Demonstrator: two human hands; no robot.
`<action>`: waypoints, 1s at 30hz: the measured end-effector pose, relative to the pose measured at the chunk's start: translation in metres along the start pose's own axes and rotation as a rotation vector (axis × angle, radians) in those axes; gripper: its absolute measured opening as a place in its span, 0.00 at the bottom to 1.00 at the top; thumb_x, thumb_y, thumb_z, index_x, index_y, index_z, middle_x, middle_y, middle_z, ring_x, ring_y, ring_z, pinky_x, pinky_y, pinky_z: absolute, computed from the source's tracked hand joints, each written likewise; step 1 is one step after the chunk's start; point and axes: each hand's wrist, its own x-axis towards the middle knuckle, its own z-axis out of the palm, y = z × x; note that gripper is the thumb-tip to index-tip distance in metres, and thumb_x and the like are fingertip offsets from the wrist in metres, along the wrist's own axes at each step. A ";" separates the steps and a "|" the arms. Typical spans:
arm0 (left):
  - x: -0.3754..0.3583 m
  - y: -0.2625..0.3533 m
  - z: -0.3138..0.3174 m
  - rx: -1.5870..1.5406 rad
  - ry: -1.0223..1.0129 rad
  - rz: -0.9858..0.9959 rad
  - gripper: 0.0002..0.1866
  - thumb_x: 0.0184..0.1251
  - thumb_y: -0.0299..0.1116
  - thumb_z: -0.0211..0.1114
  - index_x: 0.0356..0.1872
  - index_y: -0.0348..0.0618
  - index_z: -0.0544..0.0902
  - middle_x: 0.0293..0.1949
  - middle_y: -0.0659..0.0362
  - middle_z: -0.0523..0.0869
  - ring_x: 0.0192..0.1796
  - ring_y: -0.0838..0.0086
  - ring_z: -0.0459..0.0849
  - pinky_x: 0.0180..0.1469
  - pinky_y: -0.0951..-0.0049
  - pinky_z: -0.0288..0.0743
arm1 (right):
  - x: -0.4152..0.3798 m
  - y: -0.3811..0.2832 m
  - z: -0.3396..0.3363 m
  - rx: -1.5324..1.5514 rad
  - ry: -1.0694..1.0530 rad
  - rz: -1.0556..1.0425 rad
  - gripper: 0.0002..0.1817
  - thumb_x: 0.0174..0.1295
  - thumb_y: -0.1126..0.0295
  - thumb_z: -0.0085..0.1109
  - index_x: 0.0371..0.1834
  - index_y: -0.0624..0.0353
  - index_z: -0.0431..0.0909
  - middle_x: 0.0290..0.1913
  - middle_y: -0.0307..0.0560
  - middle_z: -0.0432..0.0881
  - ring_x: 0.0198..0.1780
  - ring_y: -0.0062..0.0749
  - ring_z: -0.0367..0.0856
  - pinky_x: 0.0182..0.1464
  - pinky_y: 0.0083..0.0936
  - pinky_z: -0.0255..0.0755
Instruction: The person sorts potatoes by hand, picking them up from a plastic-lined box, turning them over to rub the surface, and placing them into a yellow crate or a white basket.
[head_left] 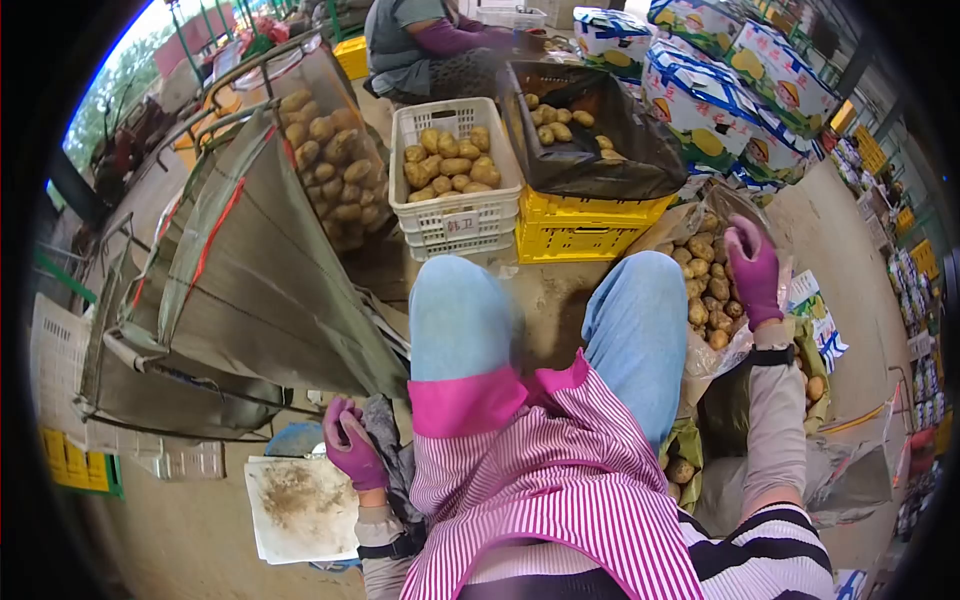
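My left hand (355,448), in a purple glove, hangs low by my left side with fingers loosely bent and apart. Nothing shows in it. Beside it is a grey cloth (383,435), and under it to the left lie stained white sheets (300,508). My right hand (755,272), gloved the same way, is raised at the right edge of a clear plastic bag (708,372) holding potatoes (712,290). Its fingers curve with a gap at the thumb, and no potato shows between them.
Ahead stand a white crate (455,215) of potatoes and yellow crates (590,228) under a black-lined crate (600,175). A tall potato sack (340,165) and grey-green tarp bags (250,260) fill the left. Printed cartons (700,100) are stacked at back right. Another person (435,50) sits opposite.
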 end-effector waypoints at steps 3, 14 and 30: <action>0.037 0.119 0.055 0.003 -0.116 0.369 0.20 0.79 0.33 0.55 0.65 0.33 0.74 0.57 0.51 0.83 0.52 0.73 0.83 0.54 0.75 0.75 | -0.026 0.081 0.053 -0.049 -0.098 0.193 0.31 0.58 0.54 0.67 0.64 0.56 0.75 0.54 0.57 0.84 0.57 0.48 0.83 0.59 0.38 0.75; -0.052 -0.106 0.384 1.112 -1.655 0.290 0.15 0.74 0.41 0.58 0.43 0.42 0.87 0.34 0.54 0.89 0.40 0.58 0.88 0.48 0.61 0.80 | -0.146 0.227 0.105 0.092 -0.099 0.405 0.19 0.60 0.52 0.63 0.50 0.50 0.83 0.43 0.51 0.86 0.47 0.52 0.84 0.48 0.44 0.77; -0.042 -0.179 0.410 1.556 -2.209 -0.053 0.18 0.69 0.43 0.58 0.48 0.41 0.86 0.46 0.47 0.87 0.50 0.56 0.87 0.54 0.61 0.79 | -0.135 0.221 0.109 -0.155 -0.157 0.356 0.17 0.68 0.57 0.55 0.46 0.58 0.83 0.43 0.48 0.85 0.45 0.39 0.84 0.49 0.38 0.75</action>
